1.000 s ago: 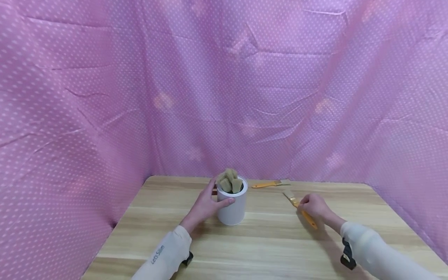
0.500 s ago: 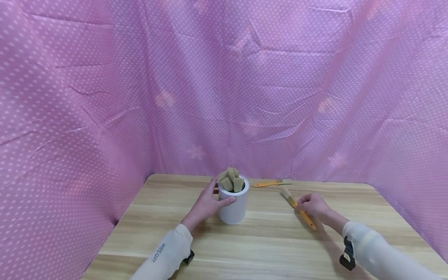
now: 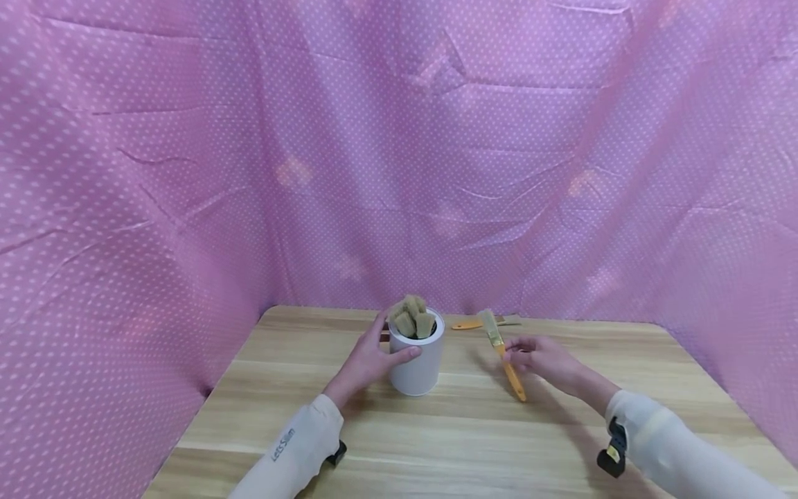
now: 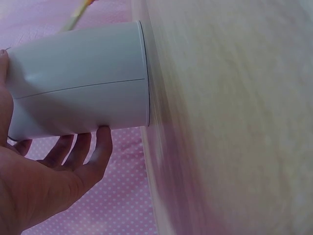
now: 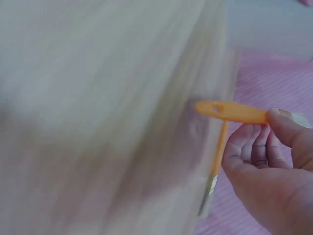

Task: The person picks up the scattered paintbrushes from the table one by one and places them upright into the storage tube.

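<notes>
A white cylindrical canister (image 3: 416,371) stands upright on the table, with several paintbrush heads (image 3: 411,315) poking out bristles up. My left hand (image 3: 368,362) grips its side near the rim, thumb in front; in the left wrist view the fingers (image 4: 101,152) curl around the canister wall. To the right, my right hand (image 3: 550,362) pinches an orange-handled paintbrush (image 3: 514,378) between thumb and fingers. That brush is tilted, bristles up and away, and its handle (image 5: 239,112) appears lifted off the tabletop in the right wrist view.
Another orange-handled paintbrush (image 3: 466,325) lies flat near the table's back edge, partly behind the held one. The wooden table (image 3: 411,443) is enclosed by a pink dotted cloth (image 3: 399,173) at the back and sides.
My right hand has picked the paintbrush up from the table and brought it left, towards the canister, bristles rising. My left hand keeps its grip on the canister.
</notes>
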A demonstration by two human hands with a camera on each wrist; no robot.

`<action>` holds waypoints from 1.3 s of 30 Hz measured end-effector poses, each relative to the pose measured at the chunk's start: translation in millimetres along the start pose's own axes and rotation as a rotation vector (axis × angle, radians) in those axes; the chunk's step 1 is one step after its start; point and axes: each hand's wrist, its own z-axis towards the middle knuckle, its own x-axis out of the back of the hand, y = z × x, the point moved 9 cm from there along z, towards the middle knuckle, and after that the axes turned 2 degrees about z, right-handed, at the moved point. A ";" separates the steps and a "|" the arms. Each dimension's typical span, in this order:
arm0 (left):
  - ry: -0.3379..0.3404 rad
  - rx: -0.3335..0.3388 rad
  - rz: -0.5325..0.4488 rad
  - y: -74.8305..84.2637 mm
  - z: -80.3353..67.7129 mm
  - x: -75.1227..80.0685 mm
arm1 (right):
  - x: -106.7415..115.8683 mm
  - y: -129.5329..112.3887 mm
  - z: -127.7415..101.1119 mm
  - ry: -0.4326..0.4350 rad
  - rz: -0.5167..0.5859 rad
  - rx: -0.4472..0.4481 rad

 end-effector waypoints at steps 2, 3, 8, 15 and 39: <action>0.000 0.000 0.003 -1.1 0.4 -0.2 | -8.7 -11.3 4.2 -0.023 0.035 0.031; -0.002 0.001 0.002 -1.6 0.6 -0.4 | -12.6 -18.1 6.3 -0.033 0.053 0.052; -0.006 -0.005 0.002 -3.8 2.7 -0.6 | -29.1 -56.4 16.1 -0.044 0.087 0.132; 0.000 0.009 0.011 -4.5 0.3 0.3 | -43.9 -99.5 24.0 0.011 0.071 0.182; -0.009 0.037 -0.008 -1.8 -7.0 -2.3 | -71.3 -154.1 48.7 0.135 0.136 0.250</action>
